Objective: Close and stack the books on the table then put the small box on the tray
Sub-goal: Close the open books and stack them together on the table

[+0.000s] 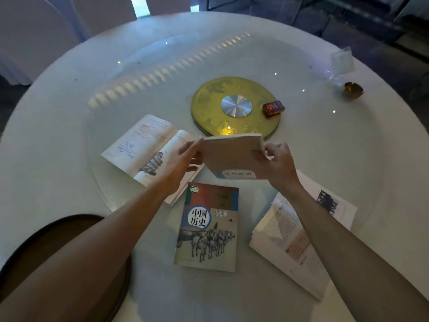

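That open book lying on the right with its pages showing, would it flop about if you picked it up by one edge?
Probably. The open white-paged paperback book looks thin and soft-covered, so it would likely sag and its pages fan. It seems light. On the glossy white round table it may slide easily.

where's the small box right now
In the head view the small box lies right of centre, at the right edge of the gold round disc, beyond the book held in both hands.
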### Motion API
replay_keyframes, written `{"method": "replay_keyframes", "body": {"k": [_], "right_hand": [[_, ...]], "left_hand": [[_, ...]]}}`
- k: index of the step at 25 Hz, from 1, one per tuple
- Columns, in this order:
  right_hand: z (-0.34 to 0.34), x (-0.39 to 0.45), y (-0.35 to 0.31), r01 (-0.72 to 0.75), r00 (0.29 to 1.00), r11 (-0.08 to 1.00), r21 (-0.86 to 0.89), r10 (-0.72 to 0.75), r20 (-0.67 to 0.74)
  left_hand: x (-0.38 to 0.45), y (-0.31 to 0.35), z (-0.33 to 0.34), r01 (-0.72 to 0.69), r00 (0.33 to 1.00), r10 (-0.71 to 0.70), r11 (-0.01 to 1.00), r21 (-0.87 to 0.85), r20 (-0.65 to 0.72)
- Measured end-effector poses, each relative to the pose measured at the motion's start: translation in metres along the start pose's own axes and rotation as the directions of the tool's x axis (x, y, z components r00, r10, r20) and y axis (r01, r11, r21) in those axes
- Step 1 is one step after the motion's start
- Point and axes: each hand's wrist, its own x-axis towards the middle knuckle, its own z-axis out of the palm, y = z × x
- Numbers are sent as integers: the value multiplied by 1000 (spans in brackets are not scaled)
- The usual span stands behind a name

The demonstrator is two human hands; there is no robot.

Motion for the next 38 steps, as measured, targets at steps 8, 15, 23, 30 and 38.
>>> {"method": "replay_keyframes", "body": {"k": [8, 15, 23, 30, 38], "right_hand": [[10, -47, -29, -180, 983, 949, 257, 167, 73], [13, -75, -21, -173, 953, 983, 57, 153, 260], [41, -84, -37, 215, 787, 887, -408, 90, 611], [64, -135, 15, -124, 991, 939, -319, 102, -85], [106, -167, 50, -810, 585, 501, 305, 655, 477]], "left_hand": [[-67, -19, -16, -106, 994, 108, 988, -115, 13], [-92, -56, -32, 103, 995, -104, 994, 22, 12], [-115, -82, -32, 59, 952, -97, 989, 138, 291], [-137, -115, -43, 256, 966, -242, 936, -241, 87], [-150, -157, -33, 298, 932, -362, 705, -644, 35]]}}
